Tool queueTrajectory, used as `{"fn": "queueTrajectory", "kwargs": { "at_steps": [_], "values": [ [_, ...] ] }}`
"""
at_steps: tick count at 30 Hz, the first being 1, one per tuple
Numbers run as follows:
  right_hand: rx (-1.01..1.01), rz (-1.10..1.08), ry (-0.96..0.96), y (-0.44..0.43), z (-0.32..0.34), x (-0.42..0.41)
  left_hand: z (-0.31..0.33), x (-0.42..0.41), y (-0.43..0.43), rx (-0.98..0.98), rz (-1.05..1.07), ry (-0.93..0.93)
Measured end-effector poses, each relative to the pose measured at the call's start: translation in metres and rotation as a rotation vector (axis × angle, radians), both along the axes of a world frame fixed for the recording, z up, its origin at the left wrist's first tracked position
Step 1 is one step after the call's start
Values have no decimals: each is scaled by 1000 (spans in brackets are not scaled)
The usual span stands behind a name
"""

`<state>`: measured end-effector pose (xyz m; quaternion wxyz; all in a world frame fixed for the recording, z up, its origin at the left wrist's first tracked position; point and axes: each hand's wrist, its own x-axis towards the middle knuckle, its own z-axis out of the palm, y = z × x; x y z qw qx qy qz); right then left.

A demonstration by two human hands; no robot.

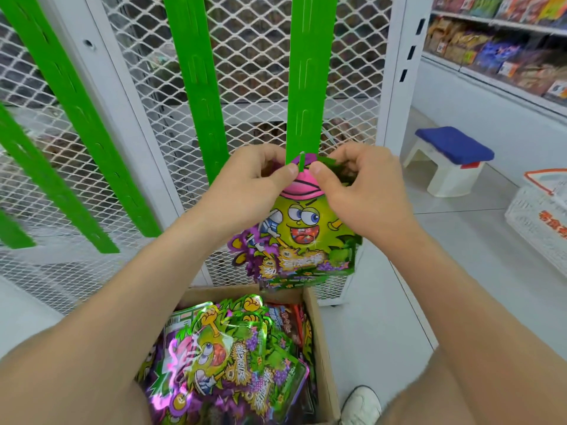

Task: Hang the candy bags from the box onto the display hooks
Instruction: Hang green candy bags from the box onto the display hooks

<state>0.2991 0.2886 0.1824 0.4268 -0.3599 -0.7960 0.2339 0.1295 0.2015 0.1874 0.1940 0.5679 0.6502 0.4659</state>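
Foreground: an open cardboard box [322, 348] on the pale floor [399, 286], filled with loose candy bags [221, 357]; a white shoe [362, 404] stands beside it. Above, the left hand [245, 182] and right hand [359, 182] each pinch the top edge of one candy bag [303, 228] between thumb and curled fingers, at the lower end of a green display strip [310, 87] on a white mesh panel [251, 56]. Right: blue-topped step stool [451, 157], white basket [540, 219], stocked shelves [497, 50]. Bag lettering is illegible.
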Motion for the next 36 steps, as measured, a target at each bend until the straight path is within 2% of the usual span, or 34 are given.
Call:
{"fn": "queueTrajectory", "kwargs": {
  "at_steps": [4,8,10,11,13,16,18,20,24,26,29,33,36],
  "values": [
    [62,5,-46,-3,-6,2,-8,-1,-6,87,133,331],
    [351,-71,111,-23,-6,-1,-24,-1,-24,291,234,531],
    [365,45,121,-37,-9,-5,-37,-6,-36,398,285,655],
    [297,142,67,-44,-14,-9,-48,-11,-41,397,267,694],
    [96,360,-202,-57,-30,-17,-76,-24,-50,184,82,731],
    [54,612,-778,-72,-65,-30,-136,-47,-68,-478,-235,823],
    [56,704,-1008,-82,-89,-40,-183,-64,-83,-792,-400,817],
    [45,712,-1133,-90,-107,-50,-221,-75,-102,-965,-435,823],
    [40,724,-1253,-89,-128,-65,-290,-85,-127,-1036,-247,831],
    [49,721,-1275,-82,-132,-70,-316,-91,-130,-1084,-76,689],
    [83,689,-1292,-70,-135,-74,-338,-100,-129,-1063,117,436],
    [94,674,-1322,-64,-134,-74,-335,-91,-126,-953,250,491],
    [73,659,-1335,-62,-134,-72,-326,-97,-117,-719,248,368]
  ]
}}
